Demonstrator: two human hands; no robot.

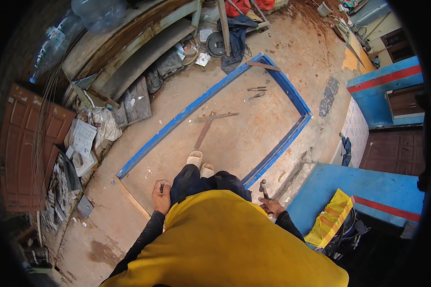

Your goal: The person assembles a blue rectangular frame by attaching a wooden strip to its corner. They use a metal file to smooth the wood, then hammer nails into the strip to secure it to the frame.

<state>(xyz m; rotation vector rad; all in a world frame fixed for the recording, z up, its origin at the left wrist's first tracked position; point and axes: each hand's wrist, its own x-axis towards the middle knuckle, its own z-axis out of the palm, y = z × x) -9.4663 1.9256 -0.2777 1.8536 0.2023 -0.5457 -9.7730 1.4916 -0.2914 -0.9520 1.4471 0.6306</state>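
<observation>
My right hand (273,207) grips a hammer (263,185), its head pointing up and away from me. Beside my left thigh, my left hand (161,196) is closed with the fingers curled in; whatever it may hold is too small to make out. I stand inside a large blue wooden frame (292,93) lying on the floor. A brown wood strip (264,65) crosses its far corner, and a bare wooden strip (133,197) runs along its near left end. Within the frame lie pliers (257,89), another hand tool (255,96) and a thin stick (218,116) over a brown strip (204,134).
Scrap boards, papers and bags (105,125) pile along the left, near a brown panelled door (31,148) and plastic bottles (50,50). To the right stands a blue wall (316,191) with a yellow bag (330,217). Dark cloth (234,40) lies beyond the frame.
</observation>
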